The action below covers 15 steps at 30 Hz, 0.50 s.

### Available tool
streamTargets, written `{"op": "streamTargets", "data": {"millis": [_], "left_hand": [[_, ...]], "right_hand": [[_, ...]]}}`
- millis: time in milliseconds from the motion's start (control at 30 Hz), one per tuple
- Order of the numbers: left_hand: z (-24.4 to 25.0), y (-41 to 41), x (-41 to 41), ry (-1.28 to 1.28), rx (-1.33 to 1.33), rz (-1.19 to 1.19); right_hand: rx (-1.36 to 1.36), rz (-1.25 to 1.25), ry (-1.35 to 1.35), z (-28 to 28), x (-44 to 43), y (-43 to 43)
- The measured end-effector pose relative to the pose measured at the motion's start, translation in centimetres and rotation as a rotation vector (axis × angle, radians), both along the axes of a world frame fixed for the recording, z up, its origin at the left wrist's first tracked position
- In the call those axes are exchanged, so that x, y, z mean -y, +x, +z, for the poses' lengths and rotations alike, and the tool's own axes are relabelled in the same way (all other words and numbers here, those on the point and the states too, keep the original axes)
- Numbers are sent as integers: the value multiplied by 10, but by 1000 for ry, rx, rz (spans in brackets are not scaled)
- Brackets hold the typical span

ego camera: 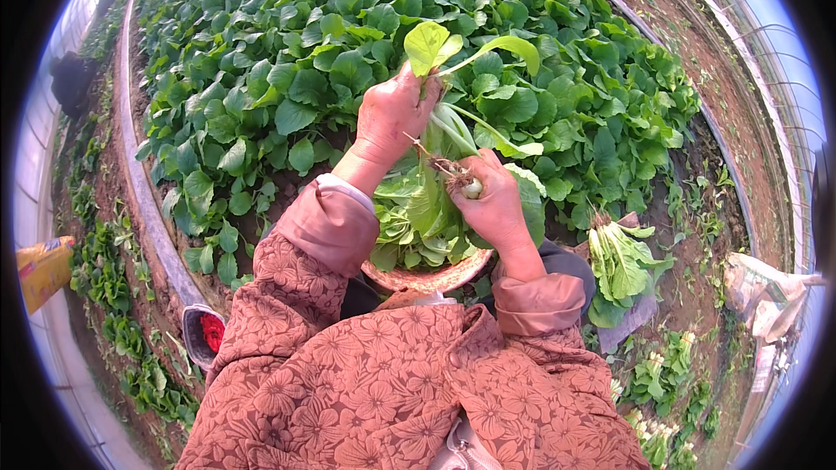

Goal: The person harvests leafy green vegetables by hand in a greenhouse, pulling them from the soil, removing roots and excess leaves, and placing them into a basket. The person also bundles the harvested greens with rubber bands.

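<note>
My right hand [486, 199] is closed round the pale stem bases of some leafy green plants [457, 130], with soil-covered roots [450, 170] sticking out beside the thumb. Above and to its left, my left hand [398, 111] grips a few yellow-green leaves [428, 49] that stick out past the fingers. Under both hands is a shallow round basin [431, 281] between my knees, heaped with loose green leaves [408, 245]. The fingertips of both hands are partly hidden by leaves.
A dense bed of leafy greens [313, 46] fills the ground ahead. Rooted greens [617, 267] lie in a pile at my right, with tied-looking bunches [666, 365] behind. A container with something red [212, 331], a yellow bag [46, 267] and a pale hose or pipe [140, 176] are at left; a whitish sack [761, 294] lies far right.
</note>
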<state>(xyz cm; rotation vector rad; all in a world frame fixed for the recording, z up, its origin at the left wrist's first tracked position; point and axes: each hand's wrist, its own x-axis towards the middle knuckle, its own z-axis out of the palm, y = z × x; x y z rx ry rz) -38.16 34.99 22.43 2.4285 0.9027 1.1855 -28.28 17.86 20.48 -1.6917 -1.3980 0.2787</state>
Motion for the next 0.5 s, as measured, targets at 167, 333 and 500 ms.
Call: {"op": "streamTargets", "data": {"millis": [167, 333, 500], "left_hand": [[-3, -14, -43, -205, 256, 146], [-4, -40, -46, -705, -629, -50], [14, -34, -28, -748, -210, -355]], "right_hand": [[39, 6, 48, -2, 9, 6], [-3, -3, 25, 4, 21, 16], [-11, 12, -12, 7, 25, 19]]}}
